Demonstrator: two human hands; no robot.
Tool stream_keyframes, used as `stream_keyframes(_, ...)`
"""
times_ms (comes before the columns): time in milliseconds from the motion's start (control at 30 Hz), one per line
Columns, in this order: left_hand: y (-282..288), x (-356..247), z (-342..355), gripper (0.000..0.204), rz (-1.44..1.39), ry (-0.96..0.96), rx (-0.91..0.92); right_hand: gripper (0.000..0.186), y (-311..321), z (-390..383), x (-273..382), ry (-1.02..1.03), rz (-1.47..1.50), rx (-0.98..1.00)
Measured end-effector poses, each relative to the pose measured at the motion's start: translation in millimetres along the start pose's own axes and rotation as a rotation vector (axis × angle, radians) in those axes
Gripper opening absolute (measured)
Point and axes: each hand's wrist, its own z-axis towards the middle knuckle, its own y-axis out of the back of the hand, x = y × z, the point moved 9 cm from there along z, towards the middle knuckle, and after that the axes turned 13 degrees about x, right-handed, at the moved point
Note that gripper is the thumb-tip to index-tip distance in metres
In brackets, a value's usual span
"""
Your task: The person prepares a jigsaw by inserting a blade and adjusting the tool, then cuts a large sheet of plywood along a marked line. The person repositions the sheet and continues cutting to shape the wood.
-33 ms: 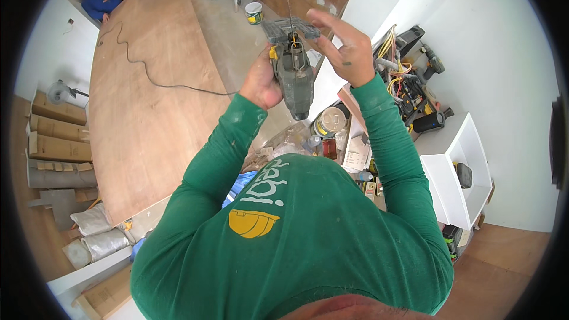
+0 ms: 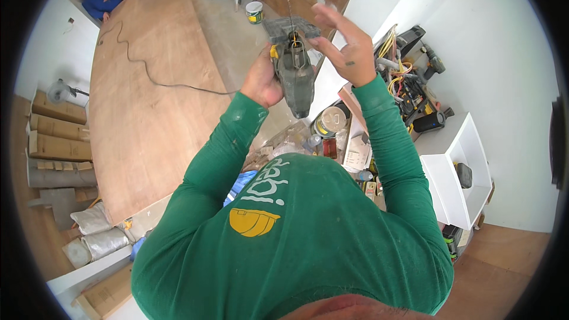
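Rightward of the jigsaw (image 2: 294, 80), a white box (image 2: 446, 186) contains a dark object (image 2: 464, 175).

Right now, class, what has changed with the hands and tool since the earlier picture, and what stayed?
The right hand has raised its fingers slightly, upward and a touch rightward in the picture. Nothing was visibly taken hold of or let go. The left hand still holds the power tool; the cord and wooden sheet stayed put.
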Motion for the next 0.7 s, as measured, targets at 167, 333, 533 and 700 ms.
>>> stream_keyframes(167, 31, -17, 44, 0.045, 0.074, 0.004, 0.003, 0.041, -8, -72, -78, -0.336, 0.174, -0.183)
stream_keyframes(333, 75, -42, 83, 0.045, 0.123, 0.017, -0.099, 0.032, -99, -272, -132, -0.642, 0.032, 0.233)
stream_keyframes(533, 129, -61, 110, 0.044, 0.191, 0.046, -0.235, 0.043, -130, -616, -136, -1.408, -0.14, 0.734)
stream_keyframes(700, 163, -61, 122, 0.041, 0.141, 0.01, -0.259, 0.049, -95, -779, -76, -1.702, -0.027, 0.956)
